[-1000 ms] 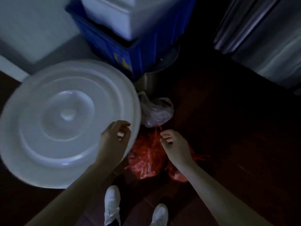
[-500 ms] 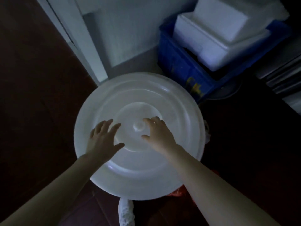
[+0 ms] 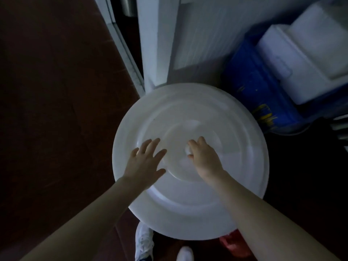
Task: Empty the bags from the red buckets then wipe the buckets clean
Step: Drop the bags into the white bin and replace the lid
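While the white lid (image 3: 188, 204) lies level under the 2 hands, the right hand (image 3: 205, 159) is nearer its centre: the fingers curl round the small knob (image 3: 187, 152) there and pinch it. Just left of that grip the left hand (image 3: 146, 163) rests flat, fingers spread on the plastic. Any bucket beneath is hidden; 1 red bag (image 3: 233, 243) peeks out from under the rim, back towards the person's feet from the grip, so lifting straight up looks right

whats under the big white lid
Only a bit of red bag pokes out past the near edge of the white lid. Whatever the lid covers is hidden.
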The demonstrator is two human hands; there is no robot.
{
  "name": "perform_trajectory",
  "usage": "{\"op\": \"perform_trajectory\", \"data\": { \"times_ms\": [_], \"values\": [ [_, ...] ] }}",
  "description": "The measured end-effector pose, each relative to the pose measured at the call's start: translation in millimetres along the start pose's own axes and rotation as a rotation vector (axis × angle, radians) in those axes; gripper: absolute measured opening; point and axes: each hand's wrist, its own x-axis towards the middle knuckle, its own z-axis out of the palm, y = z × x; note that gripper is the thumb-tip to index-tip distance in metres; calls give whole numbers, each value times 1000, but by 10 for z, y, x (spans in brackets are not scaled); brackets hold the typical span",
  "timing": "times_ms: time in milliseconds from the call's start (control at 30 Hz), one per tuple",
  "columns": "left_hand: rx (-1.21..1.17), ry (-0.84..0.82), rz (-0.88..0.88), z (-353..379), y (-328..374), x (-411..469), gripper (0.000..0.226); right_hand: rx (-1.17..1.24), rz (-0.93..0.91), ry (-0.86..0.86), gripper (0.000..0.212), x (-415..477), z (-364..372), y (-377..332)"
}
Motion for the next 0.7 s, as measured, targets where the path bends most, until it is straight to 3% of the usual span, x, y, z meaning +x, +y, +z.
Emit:
{"op": "perform_trajectory", "data": {
  "times_ms": [267,700],
  "values": [
    [-96,145,-145,-13,-261,-776,58,-32,-221,28,25,-214,-30,-585],
    [-220,359,-751,387,-291,-3340,55,-179,-783,-46,28,-1367,432,-2352]
  ]
}}
